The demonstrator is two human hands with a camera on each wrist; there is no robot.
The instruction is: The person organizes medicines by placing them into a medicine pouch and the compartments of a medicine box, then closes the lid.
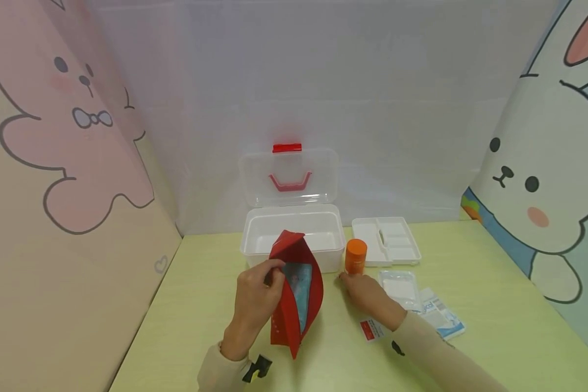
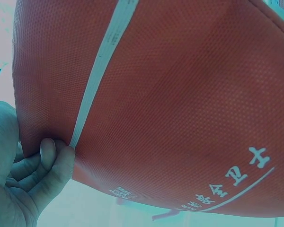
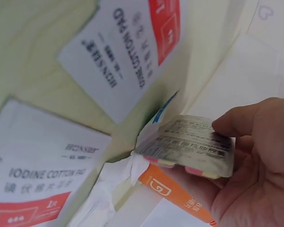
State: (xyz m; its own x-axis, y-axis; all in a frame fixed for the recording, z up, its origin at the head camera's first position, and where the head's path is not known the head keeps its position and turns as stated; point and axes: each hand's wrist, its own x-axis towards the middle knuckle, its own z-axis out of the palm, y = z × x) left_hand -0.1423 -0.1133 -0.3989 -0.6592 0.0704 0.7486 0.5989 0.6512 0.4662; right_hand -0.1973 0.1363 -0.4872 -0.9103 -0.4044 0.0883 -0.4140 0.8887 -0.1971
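Red woven fabric, dimpled like mesh and crossed by a pale strip, makes up the soft zip pouch [image 1: 296, 291] that stands on the yellow-green tabletop [image 1: 495, 337]; white characters and a curved line are printed near its lower edge. The left hand [image 1: 255, 305] pinches the rim of its mouth between thumb and curled fingers [image 2: 47, 163], holding it open, and a blue-printed packet shows just inside, beyond the fingertips. The right hand [image 1: 367, 294] lies low on the table beside the pouch, with a small orange round-capped bottle [image 1: 355, 256] just past its fingertips; the wrist view shows its thumb and fingers closed on a small silver foil blister strip of pills [image 3: 187, 146], with an orange-and-white paper slip under it. My judgement is that the pouch is the weak point: it is limp and stands only because of the pinch, so a loosened grip could let the mouth fold shut or the pouch tip toward the white plastic storage box [image 1: 294, 237] behind it. The strip is held at its edge, so it could slide out among the white iodine cotton pad sachets [image 3: 128, 52] under the palm, and a careless sweep of the fingers could knock the bottle over.
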